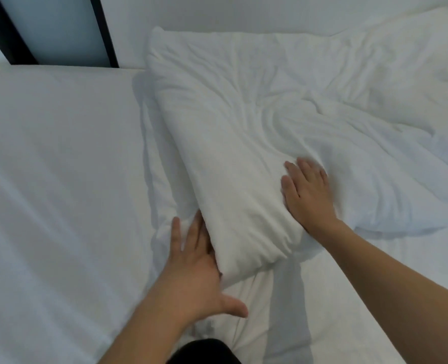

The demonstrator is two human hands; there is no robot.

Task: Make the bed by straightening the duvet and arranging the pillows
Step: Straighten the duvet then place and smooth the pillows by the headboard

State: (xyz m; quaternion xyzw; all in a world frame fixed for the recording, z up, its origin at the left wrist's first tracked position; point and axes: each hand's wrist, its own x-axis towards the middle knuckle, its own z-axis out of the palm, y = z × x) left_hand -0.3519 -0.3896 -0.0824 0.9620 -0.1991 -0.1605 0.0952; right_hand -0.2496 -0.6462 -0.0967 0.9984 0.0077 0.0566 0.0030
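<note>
A white pillow (222, 143) lies slanted across the middle of the bed, one corner pointing toward me. My left hand (194, 269) presses flat against its near left side, fingers straight and thumb spread. My right hand (307, 193) rests flat on the pillow's right edge, fingers spread. To the right, a rumpled white duvet (375, 143) is bunched up against the pillow. A second pillow (412, 43) shows at the far right, partly under the duvet.
The smooth white sheet (54, 166) covers the left half of the bed. A white wall runs behind, with a dark-framed panel (52, 27) at the far left. Something dark (204, 350) sits at the bottom edge.
</note>
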